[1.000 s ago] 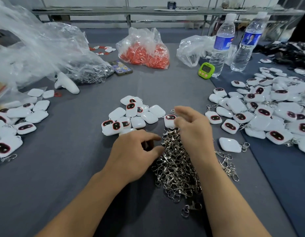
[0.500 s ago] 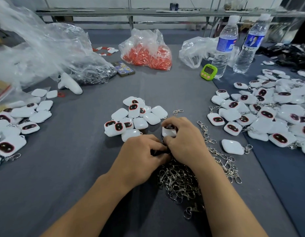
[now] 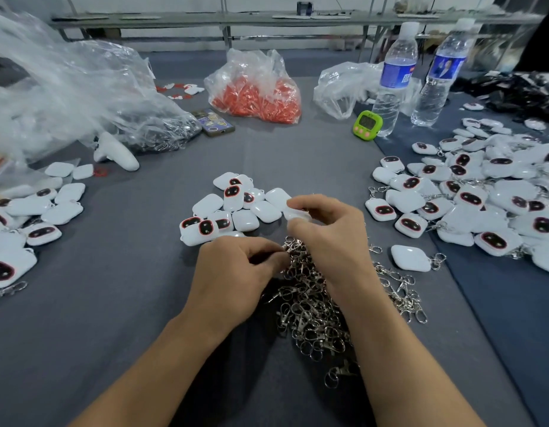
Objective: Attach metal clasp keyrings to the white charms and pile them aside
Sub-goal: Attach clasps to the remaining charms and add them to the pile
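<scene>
Grey cloth covers the worktable (image 3: 113, 303), and at its middle lies a heap of metal clasp keyrings (image 3: 310, 309), the landmark for everything else. Over the heap's far edge, the right hand (image 3: 331, 235) pinches one white charm (image 3: 296, 214) between thumb and forefinger, lifted off the cloth. At the heap's near-left side, the left hand (image 3: 236, 272) has its fingers curled, with thumb and forefinger pressed onto a clasp (image 3: 286, 248) at the top of the heap. Just beyond the heap to the left sits a cluster of loose charms (image 3: 233, 211), some face up with dark red-rimmed ovals. Right of the heap one charm with a keyring attached (image 3: 410, 257) lies alone, and farther right spreads a large pile of charms (image 3: 482, 208). Far beyond the heap stand a green timer (image 3: 367, 125), two water bottles (image 3: 393, 78) and a bag of red parts (image 3: 257, 87).
</scene>
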Demonstrator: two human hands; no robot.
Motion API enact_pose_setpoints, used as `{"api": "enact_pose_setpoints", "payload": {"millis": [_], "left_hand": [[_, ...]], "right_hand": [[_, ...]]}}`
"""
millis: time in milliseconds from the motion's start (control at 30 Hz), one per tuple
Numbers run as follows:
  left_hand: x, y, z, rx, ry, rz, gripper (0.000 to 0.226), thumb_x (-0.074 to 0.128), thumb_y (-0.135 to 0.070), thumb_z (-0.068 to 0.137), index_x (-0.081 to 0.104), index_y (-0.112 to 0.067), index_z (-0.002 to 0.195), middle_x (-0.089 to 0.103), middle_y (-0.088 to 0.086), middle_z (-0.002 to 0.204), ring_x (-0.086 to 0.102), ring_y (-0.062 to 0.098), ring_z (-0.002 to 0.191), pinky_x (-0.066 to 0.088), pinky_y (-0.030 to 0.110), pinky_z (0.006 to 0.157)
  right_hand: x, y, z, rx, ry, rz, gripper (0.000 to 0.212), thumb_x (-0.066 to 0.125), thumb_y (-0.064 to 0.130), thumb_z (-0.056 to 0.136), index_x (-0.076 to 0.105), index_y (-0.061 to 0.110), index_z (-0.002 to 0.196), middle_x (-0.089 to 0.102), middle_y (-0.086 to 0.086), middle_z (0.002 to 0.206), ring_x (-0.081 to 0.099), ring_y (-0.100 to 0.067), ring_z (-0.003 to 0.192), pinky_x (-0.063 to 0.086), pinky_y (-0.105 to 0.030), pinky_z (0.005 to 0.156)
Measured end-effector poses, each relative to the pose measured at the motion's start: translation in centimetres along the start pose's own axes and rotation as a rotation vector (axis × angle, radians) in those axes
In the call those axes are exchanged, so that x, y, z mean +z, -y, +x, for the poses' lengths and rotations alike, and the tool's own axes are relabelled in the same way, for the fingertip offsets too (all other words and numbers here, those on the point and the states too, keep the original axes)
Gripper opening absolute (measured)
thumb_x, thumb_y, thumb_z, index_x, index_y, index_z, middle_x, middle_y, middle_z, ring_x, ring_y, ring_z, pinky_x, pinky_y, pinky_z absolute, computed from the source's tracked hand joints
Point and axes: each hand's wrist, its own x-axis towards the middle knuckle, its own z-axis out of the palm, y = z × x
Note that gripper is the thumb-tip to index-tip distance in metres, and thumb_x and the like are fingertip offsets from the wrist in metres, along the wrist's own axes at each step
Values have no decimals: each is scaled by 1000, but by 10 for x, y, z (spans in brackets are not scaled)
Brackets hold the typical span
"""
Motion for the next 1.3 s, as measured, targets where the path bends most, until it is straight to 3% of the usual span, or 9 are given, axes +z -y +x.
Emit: {"api": "enact_pose_setpoints", "payload": {"millis": [100,200,367,500,633,800,900,1133,1300], "left_hand": [[1,-2,2,-67,-31,-139,19,82,-15,81,80,-33,82,75,-24,75,70,-7,72,49,5,65],[1,-3,4,-91,-52,-229,32,81,-4,81,77,-35,83,76,-22,78,72,-5,75,50,5,67],[-1,0,6,-90,-109,-200,27,82,-11,82,77,-37,75,74,-20,71,68,-6,66,47,5,64],[-3,1,4,-84,-174,-111,20,86,-20,78,78,-37,72,69,-23,60,58,-9,51,39,1,54],[-4,4,6,-100,-180,-85,16,89,-26,73,78,-38,70,72,-23,67,67,-7,62,44,5,58],[-3,7,7,-86,-190,-109,10,88,-32,73,79,-34,70,73,-18,65,68,0,61,48,13,57],[-4,8,8,-87,-194,-169,10,87,-33,75,79,-32,71,74,-14,66,68,3,61,50,16,58],[-1,10,10,-104,-156,-308,10,85,-19,79,81,-28,77,77,-8,72,72,7,68,56,20,67],[-3,14,10,-102,-168,-252,24,84,-11,80,78,-34,77,77,-14,76,74,5,74,58,20,72]], "right_hand": [[-1,8,1,250,16,383,11,72,8,80,81,15,81,71,-2,78,61,-14,65,49,-24,55],[-3,12,4,422,-58,614,25,61,12,95,76,7,75,69,-9,72,60,-19,54,41,-23,42],[-4,15,4,527,-28,729,24,54,22,102,62,6,86,58,-11,67,49,-16,46,30,-20,40],[-5,18,2,510,36,679,23,57,19,94,58,12,72,59,-8,66,52,-18,51,38,-22,44],[0,20,-3,457,164,683,11,54,2,92,56,7,83,66,-12,73,57,-19,54,39,-22,43],[6,6,-7,134,111,23,17,70,2,78,70,18,71,62,-1,67,50,-15,60,44,-32,56],[8,6,-8,140,197,43,9,73,11,79,77,16,74,64,0,65,51,-14,60,45,-31,59],[4,8,-9,195,268,154,19,69,1,86,78,12,73,61,0,58,50,-10,49,39,-16,43],[6,5,-8,143,237,-33,12,78,8,75,79,20,76,66,1,63,55,-11,58,47,-28,56]]}}
